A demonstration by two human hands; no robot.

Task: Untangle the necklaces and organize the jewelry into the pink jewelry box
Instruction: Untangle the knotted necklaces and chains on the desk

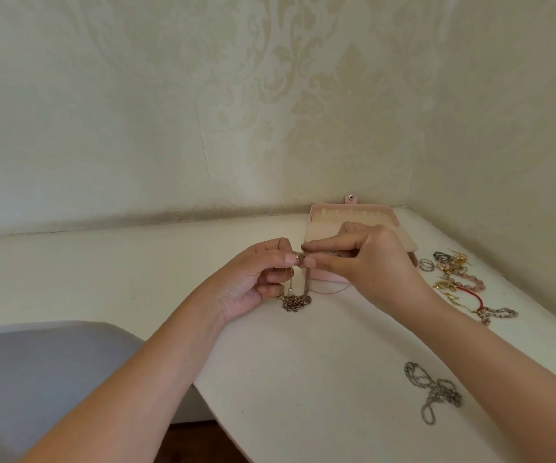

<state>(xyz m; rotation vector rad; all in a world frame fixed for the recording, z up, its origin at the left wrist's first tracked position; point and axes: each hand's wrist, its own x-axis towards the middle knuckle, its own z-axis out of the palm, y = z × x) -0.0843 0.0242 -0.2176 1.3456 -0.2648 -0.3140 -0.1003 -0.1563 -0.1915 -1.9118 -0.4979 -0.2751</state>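
A tangle of thin gold-brown necklaces [295, 300] hangs from both hands, its lower end bunched on the white table [303, 379]. My left hand [256, 279] pinches the chains at the top between thumb and forefinger. My right hand [367, 262] pinches the same strands just to the right, fingertips almost touching the left hand's. Behind the hands the pink jewelry box [353, 215] stands open, its lid up against the wall and partly hidden by my right hand.
A silver chain necklace [433, 392] lies loose at the front right. A heap of rings, beaded bracelets and a red cord [457, 279] sits at the right, next to the box. A grey chair seat [36, 369] is at the lower left. Walls close off the back and right.
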